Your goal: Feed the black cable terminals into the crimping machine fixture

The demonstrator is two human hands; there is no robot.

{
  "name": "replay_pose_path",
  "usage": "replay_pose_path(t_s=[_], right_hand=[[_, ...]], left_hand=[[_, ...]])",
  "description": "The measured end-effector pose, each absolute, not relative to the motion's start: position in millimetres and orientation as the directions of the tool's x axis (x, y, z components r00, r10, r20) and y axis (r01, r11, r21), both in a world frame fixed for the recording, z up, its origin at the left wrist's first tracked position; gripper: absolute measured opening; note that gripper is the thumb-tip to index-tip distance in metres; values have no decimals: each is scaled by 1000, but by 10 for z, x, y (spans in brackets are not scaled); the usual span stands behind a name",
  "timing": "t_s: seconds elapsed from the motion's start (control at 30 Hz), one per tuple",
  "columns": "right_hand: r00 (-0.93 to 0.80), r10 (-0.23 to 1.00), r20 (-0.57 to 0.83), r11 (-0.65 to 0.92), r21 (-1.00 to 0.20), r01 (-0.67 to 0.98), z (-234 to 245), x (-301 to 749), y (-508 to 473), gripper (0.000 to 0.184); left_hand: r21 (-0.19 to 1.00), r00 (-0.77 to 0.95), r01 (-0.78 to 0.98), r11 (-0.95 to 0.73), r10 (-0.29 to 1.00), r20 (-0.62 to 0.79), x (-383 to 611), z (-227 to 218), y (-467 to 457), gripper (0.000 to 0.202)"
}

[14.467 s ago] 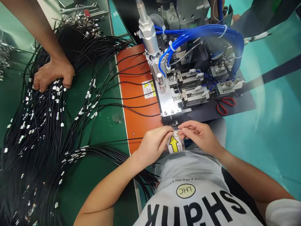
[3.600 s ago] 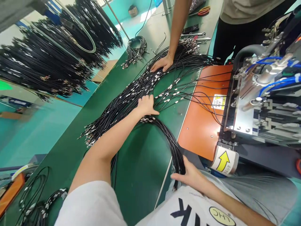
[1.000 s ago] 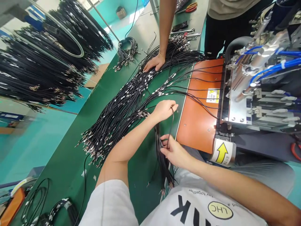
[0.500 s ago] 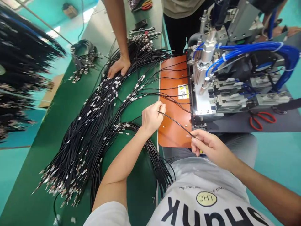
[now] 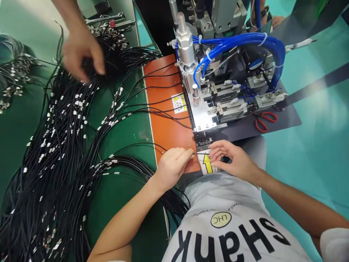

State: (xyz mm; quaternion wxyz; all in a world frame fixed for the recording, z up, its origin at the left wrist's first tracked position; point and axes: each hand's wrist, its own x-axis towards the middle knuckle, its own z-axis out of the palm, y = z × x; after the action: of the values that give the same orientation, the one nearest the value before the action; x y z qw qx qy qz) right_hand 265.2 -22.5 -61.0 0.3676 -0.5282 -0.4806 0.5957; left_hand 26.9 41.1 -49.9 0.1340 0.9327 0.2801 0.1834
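One thin, round black cable [image 5: 201, 154] crosses the flat orange panel [image 5: 169, 135], its end jutting past the panel's right edge. The left hand [image 5: 172, 165] pinches it; the right hand's [image 5: 233, 162] fingers stand slightly apart beside the tip, contact unclear.

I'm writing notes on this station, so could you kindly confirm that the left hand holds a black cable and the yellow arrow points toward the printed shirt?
Not quite: in the head view, the yellow arrow points away from the printed shirt, toward the machine. The left hand does hold a black cable.
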Motion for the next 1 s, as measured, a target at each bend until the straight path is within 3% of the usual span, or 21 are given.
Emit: replay_pose_path(t_s=[0.2, 0.27, 0.33, 0.47, 0.6, 0.67, 0.77, 0.87, 1.0], right_hand=[[-66, 945, -320, -313, -945, 97, -642, 2678, -189, 18], [-66, 973, -221, -204, -959, 199, -616, 2681, -168, 8], [-87, 996, -32, -2, -944, 329, -585, 2721, -167, 6], [-269, 920, 285, 386, -769, 509, -547, 2881, -195, 14], [-492, 791, 363, 606, -575, 550, -516, 3042, -152, 15], [-505, 814, 288, 557, -633, 537, -480, 3107, -96, 17], [-296, 948, 118, 272, -784, 558, -413, 3148, -37, 14], [-16, 1000, -24, -14, -896, 443, -390, 3061, -76, 13], [92, 975, -203, -217, -958, 188, -466, 2835, -198, 12]], left_hand=[[364, 747, 525, -769, 621, 236, 377, -492, 414, 11], [357, 777, 525, -772, 607, 170, 492, -409, 411, 15], [387, 814, 506, -771, 575, 81, 609, -312, 422, 19], [693, 874, 402, -599, 476, -96, 732, -178, 499, 27], [929, 897, 321, -182, 373, -237, 703, -173, 585, 25], [949, 887, 316, 21, 347, -303, 665, -188, 594, 25], [929, 813, 324, 177, 450, -369, 609, -205, 547, 24], [926, 672, 372, 62, 671, -314, 602, -244, 454, 20], [865, 572, 457, -207, 814, -107, 689, -338, 365, 12]])
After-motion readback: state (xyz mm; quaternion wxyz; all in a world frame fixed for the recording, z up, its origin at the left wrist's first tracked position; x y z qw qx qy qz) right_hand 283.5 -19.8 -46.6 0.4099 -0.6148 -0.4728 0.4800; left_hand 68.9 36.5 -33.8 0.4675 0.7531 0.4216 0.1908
